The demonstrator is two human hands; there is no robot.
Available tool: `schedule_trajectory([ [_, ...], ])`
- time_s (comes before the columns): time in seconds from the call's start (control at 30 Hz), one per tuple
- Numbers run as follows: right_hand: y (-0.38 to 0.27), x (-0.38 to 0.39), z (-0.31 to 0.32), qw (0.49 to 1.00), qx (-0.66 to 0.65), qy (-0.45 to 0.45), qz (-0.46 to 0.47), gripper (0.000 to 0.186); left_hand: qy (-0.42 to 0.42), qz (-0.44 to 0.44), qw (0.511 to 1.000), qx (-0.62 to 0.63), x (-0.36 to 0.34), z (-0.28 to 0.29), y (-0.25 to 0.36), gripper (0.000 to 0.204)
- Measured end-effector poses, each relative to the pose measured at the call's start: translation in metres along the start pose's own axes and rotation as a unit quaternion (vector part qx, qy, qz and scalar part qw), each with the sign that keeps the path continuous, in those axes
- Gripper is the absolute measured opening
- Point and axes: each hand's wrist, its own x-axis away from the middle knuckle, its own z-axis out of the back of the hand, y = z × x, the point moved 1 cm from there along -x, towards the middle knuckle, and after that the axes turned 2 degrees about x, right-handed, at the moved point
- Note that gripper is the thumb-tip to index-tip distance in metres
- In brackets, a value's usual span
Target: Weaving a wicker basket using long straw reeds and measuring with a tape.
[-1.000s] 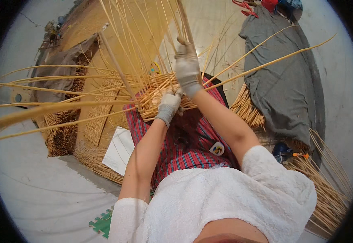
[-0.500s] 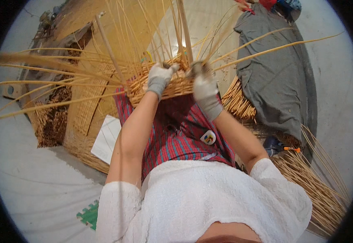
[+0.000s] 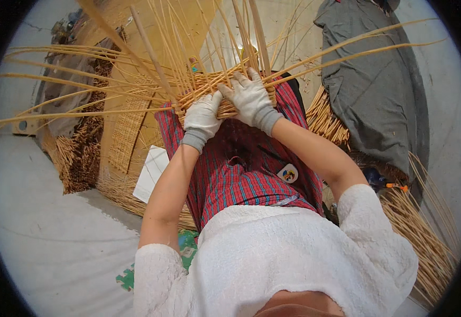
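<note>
A partly woven cane basket (image 3: 212, 83) rests on my lap, its long pale rods and thicker sticks (image 3: 154, 58) fanning up and outward. My left hand (image 3: 204, 113), in a white glove with a grey cuff, grips its near side, thumb at the upper edge. My right hand (image 3: 249, 100), gloved the same, grips the weave just to the right, fingers bent over the top rows, its thumb close to my left thumb. The inside of the basket is partly hidden by the rods and my hands.
Red checked cloth (image 3: 246, 190) covers my legs. A grey cloth (image 3: 368, 105) lies over cane bundles (image 3: 325, 116) at right; more canes (image 3: 418, 243) lie below it. At left are stacked canes (image 3: 82, 158), a woven mat (image 3: 127, 132), a white board (image 3: 151, 174) and green foam tiles (image 3: 126, 277).
My right hand came down from the upright stake onto the weave. Both hands now sit closer together on the near side, my left hand a little higher than a second ago.
</note>
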Motion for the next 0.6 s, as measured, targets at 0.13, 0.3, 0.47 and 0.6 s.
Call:
schedule_trajectory([
  [0.13, 0.002, -0.006, -0.014, 0.996, -0.05, -0.075, -0.002, 0.034, 0.048, -0.004, 0.997, 0.059, 0.008, -0.002, -0.001, 0.056],
  [0.3, -0.022, 0.024, -0.006, 0.975, -0.035, 0.221, -0.006, 0.035, 0.083, -0.014, 0.996, -0.005, 0.039, 0.007, 0.019, 0.06],
  [0.47, -0.038, 0.045, -0.007, 0.977, -0.098, 0.184, 0.037, 0.025, 0.102, -0.016, 0.995, -0.009, 0.072, 0.009, 0.027, 0.063],
  [0.6, -0.034, 0.042, -0.002, 0.978, -0.098, 0.182, 0.038, 0.018, 0.174, -0.023, 0.984, -0.001, 0.074, -0.001, 0.022, 0.08],
])
